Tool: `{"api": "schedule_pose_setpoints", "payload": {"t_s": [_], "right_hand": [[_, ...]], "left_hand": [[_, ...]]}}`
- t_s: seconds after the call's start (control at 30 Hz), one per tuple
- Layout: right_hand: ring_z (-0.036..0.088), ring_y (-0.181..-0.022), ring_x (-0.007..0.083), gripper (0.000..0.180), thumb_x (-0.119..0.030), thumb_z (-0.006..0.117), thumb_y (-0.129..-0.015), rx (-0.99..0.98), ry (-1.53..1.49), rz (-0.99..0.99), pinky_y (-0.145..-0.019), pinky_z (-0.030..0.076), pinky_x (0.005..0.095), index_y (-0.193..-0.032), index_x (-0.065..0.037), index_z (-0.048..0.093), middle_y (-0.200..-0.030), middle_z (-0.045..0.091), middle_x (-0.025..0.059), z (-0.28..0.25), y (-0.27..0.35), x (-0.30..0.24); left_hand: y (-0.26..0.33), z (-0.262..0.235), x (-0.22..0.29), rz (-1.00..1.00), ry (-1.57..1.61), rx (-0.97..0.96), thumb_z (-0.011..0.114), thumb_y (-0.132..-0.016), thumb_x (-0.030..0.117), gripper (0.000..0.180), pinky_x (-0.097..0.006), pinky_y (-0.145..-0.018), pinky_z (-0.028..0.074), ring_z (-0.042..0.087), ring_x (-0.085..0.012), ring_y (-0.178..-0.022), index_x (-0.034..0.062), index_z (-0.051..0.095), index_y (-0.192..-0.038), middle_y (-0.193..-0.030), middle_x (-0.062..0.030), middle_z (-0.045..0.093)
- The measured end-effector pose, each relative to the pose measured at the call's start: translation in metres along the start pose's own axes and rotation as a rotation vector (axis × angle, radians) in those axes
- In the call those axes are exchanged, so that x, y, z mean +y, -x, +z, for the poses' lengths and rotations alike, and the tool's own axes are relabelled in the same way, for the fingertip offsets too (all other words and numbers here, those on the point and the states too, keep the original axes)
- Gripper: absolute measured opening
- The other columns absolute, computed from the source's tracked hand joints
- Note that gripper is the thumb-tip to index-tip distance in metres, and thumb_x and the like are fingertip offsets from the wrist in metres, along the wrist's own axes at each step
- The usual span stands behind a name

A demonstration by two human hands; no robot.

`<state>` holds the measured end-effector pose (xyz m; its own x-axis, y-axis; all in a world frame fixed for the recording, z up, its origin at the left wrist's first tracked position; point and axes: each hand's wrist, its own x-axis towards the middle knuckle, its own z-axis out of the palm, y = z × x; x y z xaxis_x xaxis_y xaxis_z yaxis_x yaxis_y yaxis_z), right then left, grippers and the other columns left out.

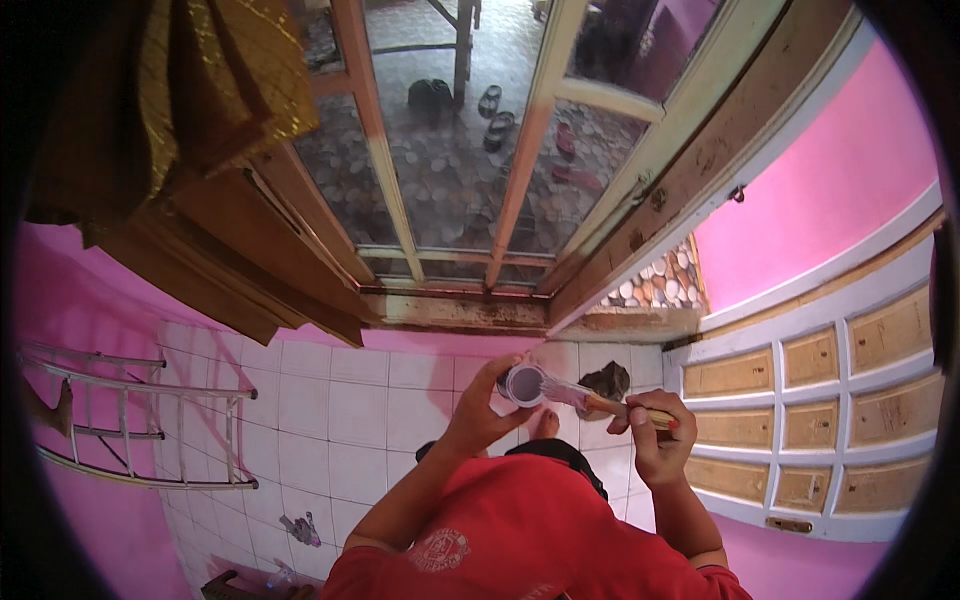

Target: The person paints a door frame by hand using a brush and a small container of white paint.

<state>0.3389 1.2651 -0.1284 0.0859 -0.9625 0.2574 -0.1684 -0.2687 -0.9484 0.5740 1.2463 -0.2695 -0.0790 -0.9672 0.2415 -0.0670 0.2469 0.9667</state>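
My left hand (482, 408) is wrapped round a small round paint can (524, 386), whose open top shows greyish-white paint inside. In my right hand (660, 438) is a paintbrush (606, 404) with a wooden handle, held level. Its pale, paint-coated bristles reach left to the can's rim; whether they touch it I cannot tell. Both hands are in front of my red shirt, above the tiled floor. Ahead stands a window frame (525, 170) with glass panes and partly pale-painted, partly brown bars.
An aluminium ladder (150, 390) leans at the left. A gold-brown curtain (200, 120) hangs at the upper left. At the right is a panelled door (775, 432) with white bars and bare wood panels. A dark crumpled cloth (604, 388) lies on the white tiles (305, 395).
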Motion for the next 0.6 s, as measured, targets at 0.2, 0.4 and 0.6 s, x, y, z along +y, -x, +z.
{"api": "schedule_pose_setpoints", "payload": {"t_s": [0.2,0.4,0.6], "right_hand": [[0.072,-0.072,0.0195,0.014,-0.007,0.063,-0.101,0.053,-0.118,0.08,-0.066,0.058,0.0312,-0.107,0.006,0.06,-0.084,0.069,0.0147,-0.003,-0.007,0.004],[0.07,-0.072,0.0163,0.011,-0.003,0.065,-0.099,0.069,0.03,-0.026,-0.066,0.056,0.0291,-0.107,0.003,0.061,-0.08,0.07,0.0122,-0.01,-0.01,0.003],[0.067,-0.065,0.0176,0.009,-0.005,0.067,-0.096,-0.092,0.301,-0.205,-0.062,0.053,0.0291,-0.102,0.001,0.064,-0.08,0.07,0.0108,-0.006,-0.017,-0.008]], "left_hand": [[-0.003,0.0,-0.004,0.032,-0.072,0.015,0.089,-0.077,0.008,0.076,-0.039,-0.107,0.05,0.06,-0.0279,-0.128,0.0066,0.049,-0.142,-0.138,-0.0145,0.059],[-0.015,0.006,-0.004,0.047,-0.085,0.047,0.09,-0.076,0.007,0.078,-0.039,-0.105,0.05,0.061,-0.0276,-0.126,0.0071,0.049,-0.142,-0.137,-0.0147,0.06],[-0.026,0.013,0.003,0.128,-0.057,0.027,0.089,-0.076,0.006,0.078,-0.038,-0.105,0.05,0.06,-0.0289,-0.128,0.009,0.049,-0.143,-0.14,-0.014,0.058]]}}
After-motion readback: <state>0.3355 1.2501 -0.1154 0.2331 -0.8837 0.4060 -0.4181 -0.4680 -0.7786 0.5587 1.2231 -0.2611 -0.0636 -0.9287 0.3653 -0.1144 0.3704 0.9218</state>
